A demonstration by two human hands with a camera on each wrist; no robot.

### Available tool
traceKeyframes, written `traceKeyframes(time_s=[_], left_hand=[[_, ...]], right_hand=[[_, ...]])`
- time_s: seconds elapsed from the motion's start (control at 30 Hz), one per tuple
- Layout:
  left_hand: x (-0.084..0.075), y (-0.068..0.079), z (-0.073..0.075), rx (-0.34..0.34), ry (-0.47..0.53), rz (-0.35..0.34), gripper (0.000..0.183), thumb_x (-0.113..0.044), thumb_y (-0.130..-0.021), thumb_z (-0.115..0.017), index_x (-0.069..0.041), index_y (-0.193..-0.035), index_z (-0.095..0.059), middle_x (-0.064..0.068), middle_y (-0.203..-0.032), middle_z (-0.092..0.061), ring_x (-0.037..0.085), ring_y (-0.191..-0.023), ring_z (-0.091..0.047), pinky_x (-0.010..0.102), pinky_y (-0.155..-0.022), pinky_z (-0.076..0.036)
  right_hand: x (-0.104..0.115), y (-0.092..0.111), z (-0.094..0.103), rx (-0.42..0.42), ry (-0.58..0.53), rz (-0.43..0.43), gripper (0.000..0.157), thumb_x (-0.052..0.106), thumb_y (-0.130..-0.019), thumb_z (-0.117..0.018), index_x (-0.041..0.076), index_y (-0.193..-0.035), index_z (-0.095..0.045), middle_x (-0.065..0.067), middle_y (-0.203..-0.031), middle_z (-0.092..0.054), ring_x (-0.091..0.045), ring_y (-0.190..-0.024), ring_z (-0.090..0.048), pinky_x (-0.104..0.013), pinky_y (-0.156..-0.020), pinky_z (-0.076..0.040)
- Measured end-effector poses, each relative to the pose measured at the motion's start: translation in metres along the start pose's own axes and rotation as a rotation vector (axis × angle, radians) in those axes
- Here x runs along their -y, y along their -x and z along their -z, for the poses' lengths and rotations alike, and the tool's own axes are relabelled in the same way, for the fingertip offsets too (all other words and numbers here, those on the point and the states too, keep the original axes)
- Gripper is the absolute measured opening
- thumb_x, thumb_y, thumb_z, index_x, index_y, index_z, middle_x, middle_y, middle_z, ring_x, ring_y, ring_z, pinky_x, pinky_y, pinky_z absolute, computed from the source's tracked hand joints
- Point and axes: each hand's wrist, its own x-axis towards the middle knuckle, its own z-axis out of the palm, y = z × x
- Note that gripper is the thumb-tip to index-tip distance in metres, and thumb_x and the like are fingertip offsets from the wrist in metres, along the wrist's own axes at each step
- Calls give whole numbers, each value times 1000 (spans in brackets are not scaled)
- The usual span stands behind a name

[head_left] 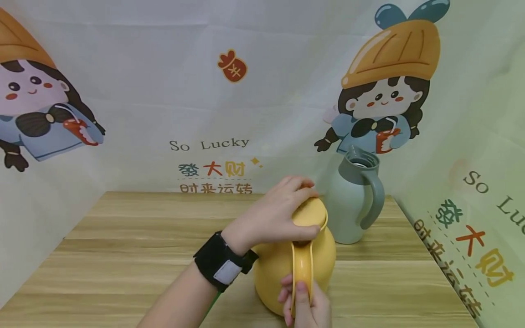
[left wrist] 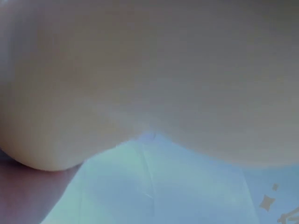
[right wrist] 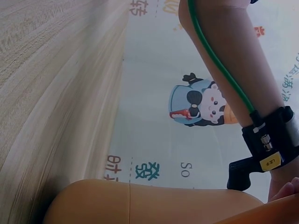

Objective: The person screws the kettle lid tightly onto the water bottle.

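A yellow vacuum jug [head_left: 272, 273] stands on the wooden table, its handle facing me. Over its round yellow lid [head_left: 309, 213] my left hand [head_left: 275, 214] is spread, gripping the lid between thumb and fingers. My right hand [head_left: 307, 310] holds the lower part of the jug's handle [head_left: 303, 262], thumb on the near side. In the right wrist view, the jug's side [right wrist: 154, 203] fills the bottom edge. Blurred skin covers most of the left wrist view, hiding the left fingertips there.
Right behind the yellow jug stands a grey-green jug [head_left: 344, 218] with an uncovered mouth and its handle to the right. The wooden tabletop [head_left: 135, 246] meets a printed cloth backdrop [head_left: 143, 91] at the back and sides. A green cable [right wrist: 219, 65] runs along the left forearm.
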Motion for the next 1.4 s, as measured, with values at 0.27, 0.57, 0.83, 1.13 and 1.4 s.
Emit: traceKeyframes(time_s=[0.27,0.57,0.83,1.13,1.4], left_hand=[[11,-3,0,27,57,-88,52,-44,-74,-60,-17,-118,-55,-3,-126,-41,12,-118,-31,28,-92,-34],[12,-1,3,43,49,-110,59,-46,-74,-58,-17,-125,-53,-5,-131,-41,8,-122,-31,28,-98,-30],[-5,1,7,-38,5,12,59,-47,-81,-57,-11,-127,-50,3,-132,-42,15,-121,-35,32,-99,-30],[-47,-4,-3,-57,-202,411,73,-63,-82,-51,0,-119,-49,12,-112,-43,26,-103,-36,37,-88,-33],[-48,-4,-11,-84,-296,395,63,-59,-82,-54,0,-104,-53,6,-90,-39,21,-86,-33,32,-75,-31]], right_hand=[[2,0,1,0,8,-20,32,-8,-96,-25,-3,-87,-55,-11,-61,-50,-13,-34,-38,-20,-29,-33],[0,0,0,6,-16,-2,31,-8,-97,-25,-4,-87,-54,-11,-61,-49,-13,-34,-37,-20,-28,-32],[1,0,0,11,-30,8,31,-8,-97,-25,-5,-88,-54,-11,-61,-49,-13,-34,-37,-21,-28,-32],[4,0,2,13,10,-31,30,-7,-97,-26,-4,-88,-55,-11,-62,-49,-13,-34,-38,-24,-29,-33],[5,-1,4,36,13,-50,30,-5,-98,-26,-4,-88,-55,-13,-63,-49,-14,-34,-38,-26,-29,-33]])
